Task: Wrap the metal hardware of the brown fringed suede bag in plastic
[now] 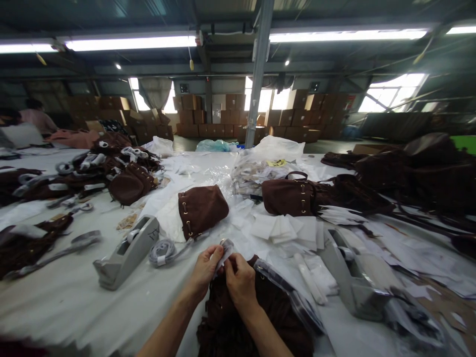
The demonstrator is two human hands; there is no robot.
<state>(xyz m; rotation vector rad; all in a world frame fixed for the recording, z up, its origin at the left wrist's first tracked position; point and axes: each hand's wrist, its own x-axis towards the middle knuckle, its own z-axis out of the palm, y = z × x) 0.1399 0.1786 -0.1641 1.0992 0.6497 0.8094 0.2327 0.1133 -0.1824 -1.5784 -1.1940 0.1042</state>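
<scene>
My left hand [207, 265] is closed on a small piece wrapped in pale, see-through plastic [225, 249], pinched between thumb and fingers. My right hand [240, 278] is closed at the lower end of the same piece, its fingertips close to the left ones. Under both hands lies a dark brown bag [256, 322], partly hidden by my forearms. A plastic-wrapped strap [288, 287] runs down its right side. Just beyond my hands, a brown drawstring bag [204, 208] with metal eyelets rests on white paper. Left of my hands sits a coiled grey wrapped strap [162, 252].
Grey tape dispensers stand at the left [128, 253] and right [353, 277]. Brown bags are heaped at the left [130, 183] and right [416, 173]. White paper sheets [282, 229] lie ahead. Stacked cartons [230, 116] and a metal post [258, 74] are beyond the table.
</scene>
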